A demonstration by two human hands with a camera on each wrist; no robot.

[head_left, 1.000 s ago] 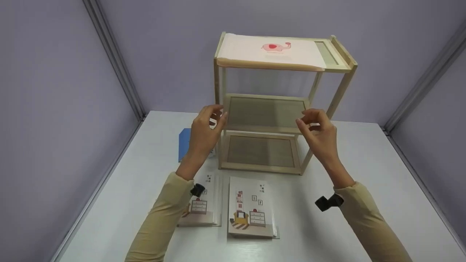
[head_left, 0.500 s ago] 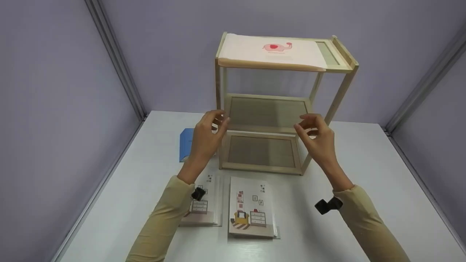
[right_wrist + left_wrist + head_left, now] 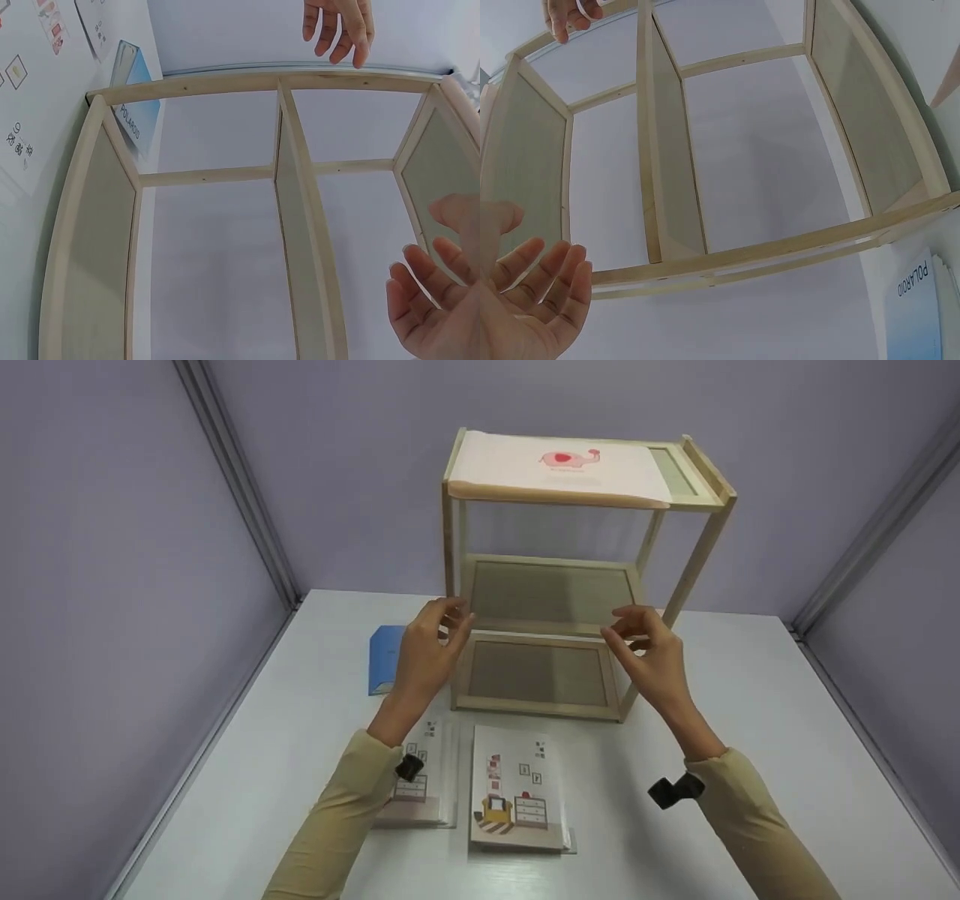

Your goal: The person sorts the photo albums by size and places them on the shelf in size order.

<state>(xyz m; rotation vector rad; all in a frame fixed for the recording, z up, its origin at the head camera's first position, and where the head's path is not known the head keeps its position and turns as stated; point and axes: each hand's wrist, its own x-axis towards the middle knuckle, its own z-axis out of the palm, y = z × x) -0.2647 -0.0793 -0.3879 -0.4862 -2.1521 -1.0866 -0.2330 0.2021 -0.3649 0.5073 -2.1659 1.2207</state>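
Observation:
A small wooden shelf rack (image 3: 540, 709) with three tiers stands at the back of the white table. Over its top tier lies a white cloth (image 3: 495, 461) with a pink elephant print. My left hand (image 3: 427, 649) hovers in front of the rack's left side, fingers loosely bent and holding nothing. My right hand (image 3: 654, 660) hangs likewise before the right side, with nothing in it. Both wrist views show each hand's fingers (image 3: 544, 289) relaxed and apart from the wood. A blue box or book marked POLAROID (image 3: 913, 315) stands beside the rack, partly hidden behind my left hand in the head view.
Two picture booklets or folders lie on the table (image 3: 735, 690) in front of the rack: a right one (image 3: 517, 795) and a left one (image 3: 420, 802) partly covered by my left forearm. Walls with metal edge strips enclose the table at the back and sides.
Both hands have lowered slightly and drawn a little closer together. The rack, cloth, booklets and blue item have stayed in place.

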